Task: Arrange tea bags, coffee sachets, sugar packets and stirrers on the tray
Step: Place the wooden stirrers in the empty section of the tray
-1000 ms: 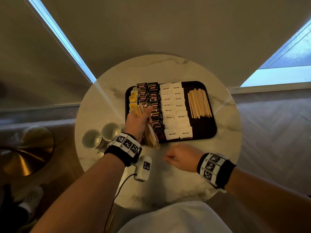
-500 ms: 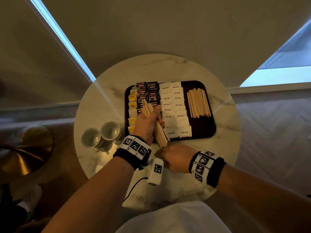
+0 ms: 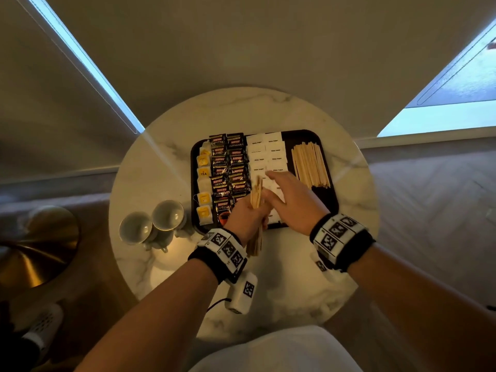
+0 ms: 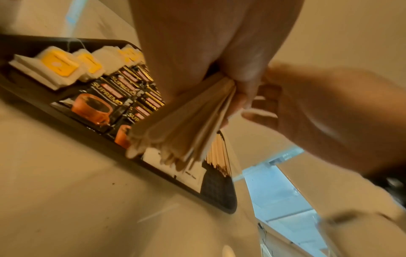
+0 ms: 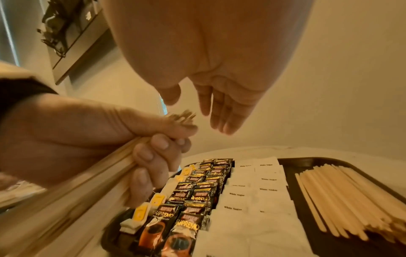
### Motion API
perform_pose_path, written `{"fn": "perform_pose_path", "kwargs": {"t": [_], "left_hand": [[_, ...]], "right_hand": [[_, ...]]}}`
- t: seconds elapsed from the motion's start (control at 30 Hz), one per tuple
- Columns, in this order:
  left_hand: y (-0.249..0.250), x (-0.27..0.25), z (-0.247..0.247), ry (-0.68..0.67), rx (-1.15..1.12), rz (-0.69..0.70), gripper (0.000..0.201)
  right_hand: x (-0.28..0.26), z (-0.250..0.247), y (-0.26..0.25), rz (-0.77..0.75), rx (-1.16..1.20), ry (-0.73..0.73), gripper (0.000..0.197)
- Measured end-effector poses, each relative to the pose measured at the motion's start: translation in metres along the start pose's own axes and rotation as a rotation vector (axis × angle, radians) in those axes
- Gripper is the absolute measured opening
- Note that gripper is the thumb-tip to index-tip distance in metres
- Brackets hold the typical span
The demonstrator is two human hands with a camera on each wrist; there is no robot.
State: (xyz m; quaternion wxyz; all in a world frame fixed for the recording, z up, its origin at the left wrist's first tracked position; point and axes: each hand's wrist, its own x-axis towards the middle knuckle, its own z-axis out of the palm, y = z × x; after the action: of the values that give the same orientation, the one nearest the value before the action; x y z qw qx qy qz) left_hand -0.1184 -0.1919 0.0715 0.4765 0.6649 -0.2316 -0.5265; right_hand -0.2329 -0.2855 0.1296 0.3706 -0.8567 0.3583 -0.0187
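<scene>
Grip of the left hand [image 3: 248,217]: fingers are curled tight round a bundle of wooden stirrers [image 3: 256,210], held upright over the 6 o'clock edge of the tray [image 3: 326,196]. In the right wrist view the fingers [image 5: 153,156] are seen wrapped fully round the bundle [image 5: 87,175], its upper ends fanned above the thumb. Grip of the right hand [image 3: 291,201]: nothing is held; the fingers are extended and slack, palm down, above the sugar packets [image 3: 265,157]. The right hand is placed just at 3 o'clock of the bundle; contact with it cannot be judged from these views.

Tray contents, recorded from 9 o'clock to 3 o'clock:
- tea bags [image 3: 204,183] with yellow tags, one column along the 9 o'clock rim
- coffee sachets [image 3: 228,170], dark, marked SUPREMO, two columns
- sugar packets, white, two columns at centre
- a second lot of stirrers [image 3: 310,163], laid flat and roughly parallel near the 3 o'clock rim

The tray is set on a round marble worktop [image 3: 268,111]. Two cups [image 3: 153,224] are noted on the worktop at 9 o'clock of the tray, just beside each other.
</scene>
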Motion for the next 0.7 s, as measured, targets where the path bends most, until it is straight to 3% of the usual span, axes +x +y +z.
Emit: {"fn": "perform_pose_path", "kwargs": {"t": [0.07,0.17,0.3,0.37,0.53,0.7], "left_hand": [[0.000,0.002,0.010,-0.033,0.072,0.009,0.017],[0.001,0.005,0.017,-0.029,0.102,0.009,0.026],[-0.003,0.014,0.018,-0.043,0.137,0.007,0.031],[-0.008,0.017,0.020,-0.062,0.155,0.005,0.033],[-0.008,0.036,0.027,-0.005,-0.126,-0.064,0.041],[0.008,0.066,0.056,0.076,-0.176,-0.159,0.033]], "right_hand": [[0.008,0.003,-0.005,-0.001,0.033,-0.053,0.051],[0.011,0.007,-0.004,0.031,0.053,-0.043,0.034],[0.010,0.007,0.003,-0.009,0.031,-0.041,0.036],[0.009,0.008,0.008,0.043,0.081,-0.049,0.039],[-0.009,0.005,0.028,0.252,0.154,0.160,0.040],[-0.021,0.016,0.044,0.333,0.125,0.010,0.034]]}}
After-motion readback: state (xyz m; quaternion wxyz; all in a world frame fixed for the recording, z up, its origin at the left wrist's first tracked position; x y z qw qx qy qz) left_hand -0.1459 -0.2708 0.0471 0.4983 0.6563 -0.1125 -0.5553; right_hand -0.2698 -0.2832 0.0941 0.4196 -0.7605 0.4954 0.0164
